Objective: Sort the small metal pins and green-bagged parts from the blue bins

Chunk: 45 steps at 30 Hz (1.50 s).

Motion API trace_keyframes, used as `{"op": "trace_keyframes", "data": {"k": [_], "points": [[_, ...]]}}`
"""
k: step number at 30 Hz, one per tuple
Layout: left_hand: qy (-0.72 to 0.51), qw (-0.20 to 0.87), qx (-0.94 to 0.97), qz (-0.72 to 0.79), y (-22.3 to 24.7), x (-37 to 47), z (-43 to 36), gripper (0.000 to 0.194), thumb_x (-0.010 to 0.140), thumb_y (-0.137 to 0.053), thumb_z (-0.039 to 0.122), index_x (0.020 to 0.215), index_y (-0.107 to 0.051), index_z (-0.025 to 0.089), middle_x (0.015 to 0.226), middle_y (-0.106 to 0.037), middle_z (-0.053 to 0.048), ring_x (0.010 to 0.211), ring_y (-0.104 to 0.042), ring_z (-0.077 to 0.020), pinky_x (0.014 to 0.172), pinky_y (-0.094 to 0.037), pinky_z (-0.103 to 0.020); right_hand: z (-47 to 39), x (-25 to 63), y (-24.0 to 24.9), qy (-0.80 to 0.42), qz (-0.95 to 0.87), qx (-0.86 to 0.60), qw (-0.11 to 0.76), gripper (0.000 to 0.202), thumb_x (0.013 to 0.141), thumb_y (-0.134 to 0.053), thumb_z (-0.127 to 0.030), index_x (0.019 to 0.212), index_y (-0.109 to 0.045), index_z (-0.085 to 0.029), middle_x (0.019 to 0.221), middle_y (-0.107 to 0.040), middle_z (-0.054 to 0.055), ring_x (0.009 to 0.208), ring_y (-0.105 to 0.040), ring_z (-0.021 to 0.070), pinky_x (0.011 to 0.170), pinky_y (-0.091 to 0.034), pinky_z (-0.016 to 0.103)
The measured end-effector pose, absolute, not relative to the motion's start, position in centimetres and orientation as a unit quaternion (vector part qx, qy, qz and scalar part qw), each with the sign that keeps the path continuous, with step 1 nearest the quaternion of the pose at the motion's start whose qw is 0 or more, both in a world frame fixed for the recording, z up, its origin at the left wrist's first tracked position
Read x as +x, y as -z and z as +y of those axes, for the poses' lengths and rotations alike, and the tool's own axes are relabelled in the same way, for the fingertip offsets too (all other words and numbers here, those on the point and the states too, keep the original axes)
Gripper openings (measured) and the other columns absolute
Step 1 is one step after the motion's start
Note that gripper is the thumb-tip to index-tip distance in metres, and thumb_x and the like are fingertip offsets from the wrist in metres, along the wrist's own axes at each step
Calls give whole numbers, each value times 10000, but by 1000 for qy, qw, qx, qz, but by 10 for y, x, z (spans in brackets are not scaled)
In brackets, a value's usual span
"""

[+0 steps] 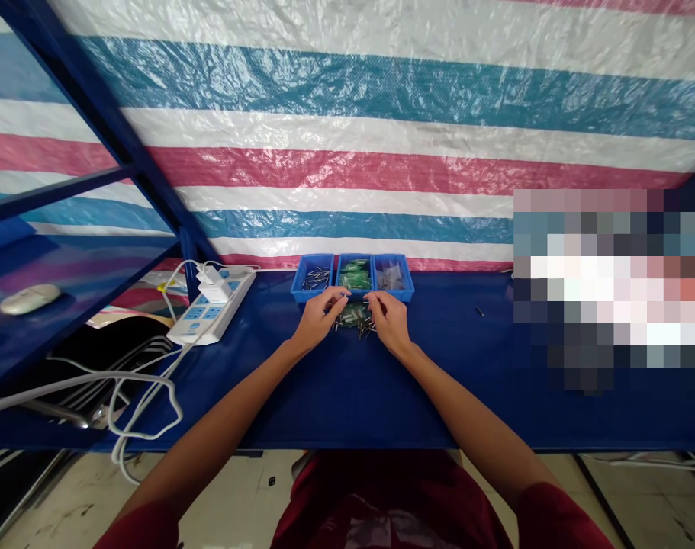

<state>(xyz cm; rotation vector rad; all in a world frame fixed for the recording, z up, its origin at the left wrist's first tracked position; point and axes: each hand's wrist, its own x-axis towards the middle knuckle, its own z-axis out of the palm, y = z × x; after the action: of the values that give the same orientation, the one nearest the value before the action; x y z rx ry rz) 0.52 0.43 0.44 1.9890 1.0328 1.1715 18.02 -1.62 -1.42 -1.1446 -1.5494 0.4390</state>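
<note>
My left hand [320, 316] is in front of the left blue bin [313, 278], its thumb and fingertips pinched together on something too small to make out. Opposite it, my right hand [389, 319] is closed in a similar pinch, and what it holds is also too small to name. Between and below the hands lie a green packet [354, 314] and a pile of small metal pieces [365, 328] on the blue table. Dark slim pieces fill the left bin, green packets [355, 276] the middle one, and clear plastic bags [389, 277] the right one.
A white power strip [210, 309] with plugs and loose white cables [146, 389] is at the left. One small dark piece [480, 311] lies on the table [461, 358] to the right. A white mouse [30, 299] rests on a blue shelf at the far left. The right side is pixelated.
</note>
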Motion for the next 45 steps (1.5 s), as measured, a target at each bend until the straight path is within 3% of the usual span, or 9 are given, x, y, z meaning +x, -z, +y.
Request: {"op": "trace_keyframes", "data": {"k": [7,13,18,25,31,39,45], "points": [[-477,368,698,386,-7,2,8,301,808,-636,421,948,-681,159,792,-608,-29,607,-522,-114,565,-471,-224,-16,181,15,-181,-650,-486,555,353,950,-390,-379,900,-680,-184,774,-659,50,712,-622,176,629,-473,270],[-442,355,731,380,-5,0,11,324,850,-578,401,1059,-683,176,883,-628,-53,663,-557,-128,589,-496,-231,-16,181,15,-179,-651,-489,552,357,951,-388,-387,896,-680,-188,756,-656,49,704,-622,177,616,-467,268],[-414,356,749,375,-7,0,11,374,888,-529,389,1196,-566,181,765,-642,-14,569,-528,-113,558,-464,-219,-16,180,15,-179,-649,-488,556,345,948,-396,-377,886,-676,-185,763,-654,47,694,-621,173,615,-467,266],[-416,288,768,393,-6,-1,12,286,909,-481,405,950,-639,170,803,-661,-39,689,-587,-149,612,-449,-230,-16,180,14,-181,-648,-484,559,332,947,-403,-355,884,-678,-180,758,-652,45,690,-619,173,626,-467,270],[-412,307,762,393,-8,0,10,267,911,-491,394,1050,-560,177,650,-613,24,532,-494,-106,552,-400,-208,-17,180,13,-168,-666,-466,557,288,938,-441,-339,879,-672,-178,780,-653,44,647,-582,151,618,-453,265],[-402,337,759,386,-11,0,5,253,915,-486,399,1032,-530,179,550,-493,68,494,-444,-90,525,-365,-196,-16,179,16,-180,-706,-412,546,226,904,-532,-353,989,-680,-205,766,-604,26,585,-521,125,595,-456,257],[-400,364,749,382,-12,1,4,271,906,-511,399,1053,-548,174,515,-483,77,473,-444,-85,517,-382,-195,-17,178,15,-179,-716,-396,547,224,912,-524,-345,885,-681,-188,791,-621,41,623,-539,131,592,-446,253]]}}
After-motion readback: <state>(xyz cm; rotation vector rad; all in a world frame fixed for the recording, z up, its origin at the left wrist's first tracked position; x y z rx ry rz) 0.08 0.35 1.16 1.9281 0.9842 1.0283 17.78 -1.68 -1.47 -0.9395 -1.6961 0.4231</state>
